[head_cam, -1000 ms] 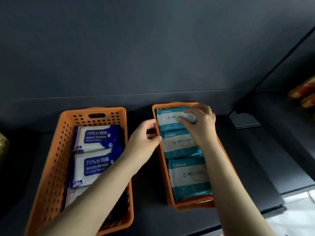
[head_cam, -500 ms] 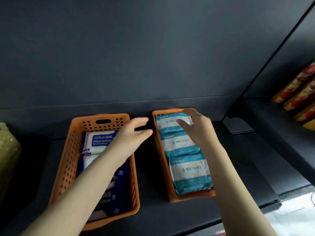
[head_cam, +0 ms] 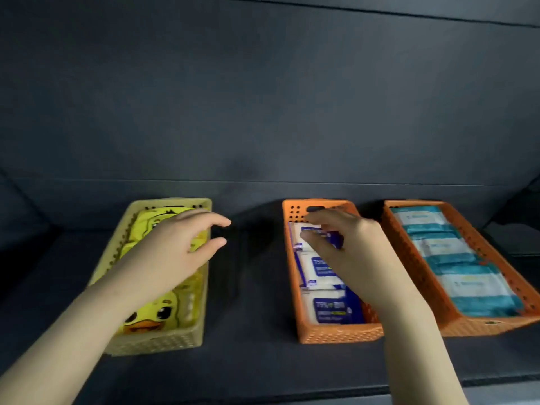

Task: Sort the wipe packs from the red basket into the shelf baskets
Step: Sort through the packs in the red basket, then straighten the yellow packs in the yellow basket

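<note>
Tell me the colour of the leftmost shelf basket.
Pale yellow. The leftmost shelf basket shows best in the head view, the only view here.

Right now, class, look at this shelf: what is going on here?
A person reaches both bare hands over three baskets on a dark shelf. The left hand hovers open over the yellow basket of duck-print packs, holding nothing. The right hand curls over the rear blue-and-white pack in the middle orange basket; blur hides whether it grips. The right orange basket of teal packs is untouched.
</note>
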`<action>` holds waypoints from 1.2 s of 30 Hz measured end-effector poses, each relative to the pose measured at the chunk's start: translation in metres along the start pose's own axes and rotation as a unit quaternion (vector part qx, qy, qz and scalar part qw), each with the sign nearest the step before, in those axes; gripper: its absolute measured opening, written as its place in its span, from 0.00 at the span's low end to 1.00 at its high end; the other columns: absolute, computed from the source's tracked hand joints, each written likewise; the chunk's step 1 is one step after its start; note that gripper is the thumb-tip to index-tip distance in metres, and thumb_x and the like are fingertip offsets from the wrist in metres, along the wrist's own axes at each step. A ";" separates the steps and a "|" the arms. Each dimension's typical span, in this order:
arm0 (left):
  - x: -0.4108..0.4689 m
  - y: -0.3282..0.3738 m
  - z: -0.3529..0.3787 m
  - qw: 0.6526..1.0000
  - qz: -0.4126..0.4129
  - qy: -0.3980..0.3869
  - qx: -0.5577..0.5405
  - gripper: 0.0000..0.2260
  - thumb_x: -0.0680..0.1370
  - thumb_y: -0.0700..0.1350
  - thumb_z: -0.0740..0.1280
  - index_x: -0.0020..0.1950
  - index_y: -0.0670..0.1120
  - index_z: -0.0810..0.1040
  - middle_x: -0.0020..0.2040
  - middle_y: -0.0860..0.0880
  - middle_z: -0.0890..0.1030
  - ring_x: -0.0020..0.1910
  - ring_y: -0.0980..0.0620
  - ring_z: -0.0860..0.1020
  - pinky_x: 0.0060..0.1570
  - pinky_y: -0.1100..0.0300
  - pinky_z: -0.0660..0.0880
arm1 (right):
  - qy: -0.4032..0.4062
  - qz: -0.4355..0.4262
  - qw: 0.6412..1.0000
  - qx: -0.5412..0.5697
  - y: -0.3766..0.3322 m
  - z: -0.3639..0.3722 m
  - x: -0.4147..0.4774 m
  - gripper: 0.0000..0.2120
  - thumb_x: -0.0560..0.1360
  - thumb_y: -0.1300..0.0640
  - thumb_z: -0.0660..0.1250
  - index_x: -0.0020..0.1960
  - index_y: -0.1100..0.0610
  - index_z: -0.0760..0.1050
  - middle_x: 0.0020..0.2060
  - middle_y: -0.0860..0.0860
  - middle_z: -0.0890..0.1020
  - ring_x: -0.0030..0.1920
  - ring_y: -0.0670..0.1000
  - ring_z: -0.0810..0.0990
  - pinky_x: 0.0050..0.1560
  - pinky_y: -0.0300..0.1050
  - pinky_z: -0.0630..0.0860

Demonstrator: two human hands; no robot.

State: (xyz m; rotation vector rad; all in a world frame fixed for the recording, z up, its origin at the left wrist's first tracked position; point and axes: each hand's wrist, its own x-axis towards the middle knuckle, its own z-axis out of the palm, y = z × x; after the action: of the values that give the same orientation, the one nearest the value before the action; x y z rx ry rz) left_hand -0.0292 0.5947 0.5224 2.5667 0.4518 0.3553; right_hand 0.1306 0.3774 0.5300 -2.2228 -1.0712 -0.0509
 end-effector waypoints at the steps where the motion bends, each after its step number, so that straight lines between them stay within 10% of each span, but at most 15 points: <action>1: -0.011 -0.020 -0.011 1.000 -0.012 0.002 -0.006 0.12 0.77 0.51 0.67 0.61 0.59 0.77 0.60 0.66 0.75 0.58 0.69 0.72 0.59 0.70 0.66 | -0.008 0.001 1.000 0.016 -0.019 0.017 -0.001 0.14 0.75 0.47 0.69 0.58 0.50 0.81 0.53 0.42 0.83 0.51 0.43 0.80 0.52 0.32 0.72; 8: -0.046 -0.136 -0.048 0.997 -0.068 -0.007 -0.019 0.13 0.79 0.48 0.66 0.63 0.55 0.77 0.61 0.61 0.75 0.56 0.62 0.73 0.53 0.68 0.67 | -0.059 -0.004 0.997 0.047 -0.100 0.126 0.012 0.15 0.75 0.50 0.71 0.60 0.52 0.80 0.52 0.42 0.81 0.51 0.36 0.73 0.48 0.21 0.65; 23: 0.023 -0.219 -0.013 0.989 -0.072 -0.091 0.090 0.26 0.81 0.59 0.56 0.78 0.55 0.59 0.78 0.58 0.57 0.77 0.50 0.51 0.74 0.41 0.54 | -0.182 0.054 0.974 -0.122 -0.113 0.247 0.099 0.28 0.81 0.43 0.57 0.78 0.50 0.58 0.77 0.49 0.62 0.78 0.53 0.55 0.76 0.53 0.54; 30: 0.040 -0.226 -0.026 0.984 -0.077 -0.111 0.113 0.22 0.81 0.59 0.58 0.74 0.56 0.67 0.75 0.60 0.65 0.75 0.47 0.56 0.71 0.44 0.56 | -0.277 0.002 0.934 -0.227 -0.111 0.230 0.125 0.26 0.79 0.41 0.61 0.74 0.49 0.66 0.58 0.50 0.81 0.60 0.52 0.78 0.69 0.52 0.67; 36: 0.062 -0.218 -0.031 0.986 -0.016 -0.143 0.083 0.23 0.78 0.50 0.67 0.73 0.50 0.69 0.72 0.53 0.70 0.72 0.51 0.64 0.72 0.53 0.62 | -0.317 0.023 0.942 -0.113 -0.106 0.226 0.150 0.32 0.75 0.50 0.72 0.75 0.53 0.65 0.67 0.53 0.76 0.64 0.52 0.77 0.64 0.46 0.74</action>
State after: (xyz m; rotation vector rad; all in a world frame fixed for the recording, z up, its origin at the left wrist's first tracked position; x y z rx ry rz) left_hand -0.0369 0.8094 0.4447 2.7107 0.4299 -0.0680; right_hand 0.1007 0.6574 0.4574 -2.5421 -1.3971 0.6331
